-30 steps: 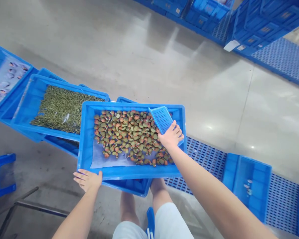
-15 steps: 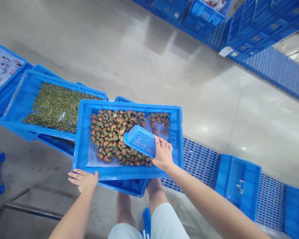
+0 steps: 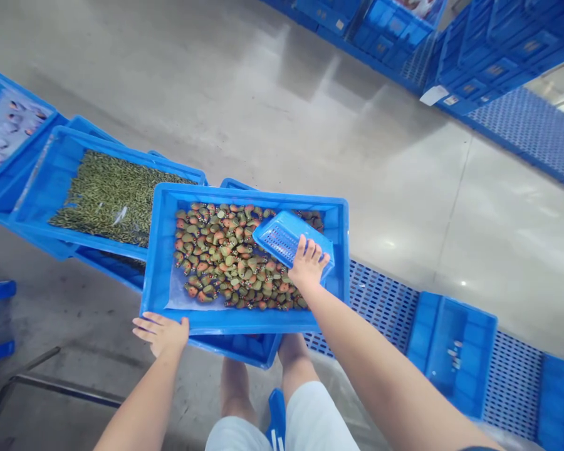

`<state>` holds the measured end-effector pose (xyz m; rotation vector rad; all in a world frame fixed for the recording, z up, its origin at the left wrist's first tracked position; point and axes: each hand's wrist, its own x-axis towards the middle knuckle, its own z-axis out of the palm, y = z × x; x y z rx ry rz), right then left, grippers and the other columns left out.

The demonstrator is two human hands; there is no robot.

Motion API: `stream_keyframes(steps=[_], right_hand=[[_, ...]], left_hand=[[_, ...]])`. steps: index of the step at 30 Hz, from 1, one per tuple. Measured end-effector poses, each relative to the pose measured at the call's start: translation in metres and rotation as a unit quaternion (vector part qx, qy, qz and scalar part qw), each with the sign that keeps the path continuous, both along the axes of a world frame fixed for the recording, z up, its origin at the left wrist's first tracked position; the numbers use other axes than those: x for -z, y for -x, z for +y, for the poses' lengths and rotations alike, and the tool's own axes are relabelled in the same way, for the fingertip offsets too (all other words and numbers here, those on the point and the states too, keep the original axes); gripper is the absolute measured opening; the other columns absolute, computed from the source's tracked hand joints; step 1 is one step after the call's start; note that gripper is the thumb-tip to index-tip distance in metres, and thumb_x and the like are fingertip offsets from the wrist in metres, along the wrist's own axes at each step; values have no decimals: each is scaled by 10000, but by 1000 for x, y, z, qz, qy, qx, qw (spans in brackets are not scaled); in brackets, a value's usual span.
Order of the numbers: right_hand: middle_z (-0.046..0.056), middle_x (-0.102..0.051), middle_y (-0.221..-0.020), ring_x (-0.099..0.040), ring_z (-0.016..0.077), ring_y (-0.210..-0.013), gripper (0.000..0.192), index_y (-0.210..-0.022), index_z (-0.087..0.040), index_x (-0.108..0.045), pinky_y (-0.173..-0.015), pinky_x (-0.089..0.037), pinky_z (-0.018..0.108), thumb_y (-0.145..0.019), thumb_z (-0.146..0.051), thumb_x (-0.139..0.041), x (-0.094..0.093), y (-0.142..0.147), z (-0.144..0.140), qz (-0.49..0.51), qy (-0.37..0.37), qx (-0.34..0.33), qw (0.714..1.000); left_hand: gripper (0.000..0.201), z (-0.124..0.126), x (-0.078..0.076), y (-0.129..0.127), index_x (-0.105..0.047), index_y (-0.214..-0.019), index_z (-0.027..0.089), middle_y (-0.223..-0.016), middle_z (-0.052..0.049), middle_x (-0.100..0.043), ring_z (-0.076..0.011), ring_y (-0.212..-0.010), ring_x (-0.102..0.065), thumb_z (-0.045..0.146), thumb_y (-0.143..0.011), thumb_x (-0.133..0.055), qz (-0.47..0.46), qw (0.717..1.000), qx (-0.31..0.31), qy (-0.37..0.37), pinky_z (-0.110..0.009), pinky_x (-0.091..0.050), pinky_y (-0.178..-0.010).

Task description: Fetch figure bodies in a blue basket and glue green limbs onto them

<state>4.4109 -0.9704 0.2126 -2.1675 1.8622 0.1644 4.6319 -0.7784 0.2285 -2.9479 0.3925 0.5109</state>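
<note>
A blue plastic tray holds many small green-and-orange figures, some shaped like bird bodies, on a pale liner. My right hand grips the near right end of a small blue perforated basket. The basket is tilted over the right part of the tray, and what is inside it cannot be made out. At the tray's near left corner rests my left hand, fingers spread and thumb against the rim.
Left of the tray stands another blue crate of small green pieces. Farther left, a crate holds white and dark pieces. Perforated blue platforms and a bin lie right. Stacked crates stand upper right.
My right hand has moved the basket up and right, tilting it. More figures now lie in the lower right part of the tray. My left hand stays at the corner.
</note>
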Motion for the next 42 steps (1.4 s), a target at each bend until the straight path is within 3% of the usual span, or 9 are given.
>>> stream_keyframes(steps=[5, 8, 12, 15, 20, 24, 33, 38, 42], right_hand=[[203, -341, -1259, -330, 348, -1095, 875, -1323, -99, -172, -895, -233, 509, -560, -168, -593, -5, 0, -5, -13, -15, -22, 1000], [202, -383, -1218, -370, 348, -1054, 906, -1325, -101, -168, -864, -282, 484, -541, -211, -609, -14, 6, 8, -32, -21, -45, 998], [148, -426, -1194, -399, 316, -1049, 935, -1328, -159, -205, -878, -313, 429, -498, -226, -632, -31, 24, 31, -74, -31, -116, 990], [116, -444, -1184, -411, 296, -1065, 917, -1317, -193, -239, -880, -333, 395, -491, -254, -633, -42, 40, 29, -98, -39, -148, 983], [187, -395, -1205, -407, 342, -1061, 877, -1323, -101, -184, -851, -341, 453, -569, -287, -591, -42, 47, -11, -73, -16, -51, 996], [184, -390, -1208, -402, 349, -1070, 858, -1317, -110, -203, -846, -335, 458, -580, -279, -609, -34, 36, -33, -51, -7, 6, 999], [218, -340, -1251, -357, 353, -1117, 850, -1318, -94, -199, -898, -265, 483, -614, -275, -641, -10, 7, -10, -13, 28, 118, 993], [194, -329, -1287, -306, 329, -1179, 850, -1328, -101, -203, -964, -205, 466, -607, -168, -649, 1, 1, -8, 2, 12, 113, 994], [243, -288, -1322, -243, 363, -1215, 848, -1344, -31, -157, -976, -152, 537, -626, -98, -602, 2, -8, -7, 15, -5, 99, 995]], left_hand=[[801, 1, 0, 1, -25, -1334, -130, -1427, -357, -13, -394, -1318, 88, 259, -774, -446, -1, 1000, 5, 7, -554, -113, -1045], [796, 1, 0, 1, -42, -1332, -135, -1429, -351, -27, -397, -1321, 71, 264, -772, -442, 3, 1000, -1, 13, -541, -117, -1049], [813, -1, 0, 1, -34, -1340, -119, -1434, -341, -38, -403, -1322, 50, 271, -761, -450, 8, 1000, -13, 17, -560, -142, -1037], [818, -1, 0, 1, -15, -1343, -114, -1437, -335, -30, -409, -1320, 47, 277, -767, -444, 7, 1000, -14, 20, -564, -129, -1037], [818, 2, 3, -1, -25, -1340, -116, -1436, -341, -5, -408, -1321, 59, 276, -768, -458, 10, 1000, -15, 21, -561, -170, -1029], [816, 3, 4, -1, -43, -1336, -126, -1431, -350, 0, -424, -1317, 40, 270, -767, -473, 8, 1000, -13, 20, -555, -161, -1034], [784, 3, 2, 3, -45, -1332, -134, -1420, -367, -25, -436, -1311, 44, 256, -781, -444, -4, 999, -4, 40, -594, -195, -1001], [781, 4, 2, 4, -41, -1332, -133, -1416, -369, -34, -422, -1315, 55, 279, -787, -418, -14, 999, -3, 41, -592, -181, -1007], [786, 2, 1, 4, -38, -1333, -131, -1416, -364, -61, -392, -1322, 69, 285, -778, -409, -14, 999, -5, 37, -572, -138, -1030]])
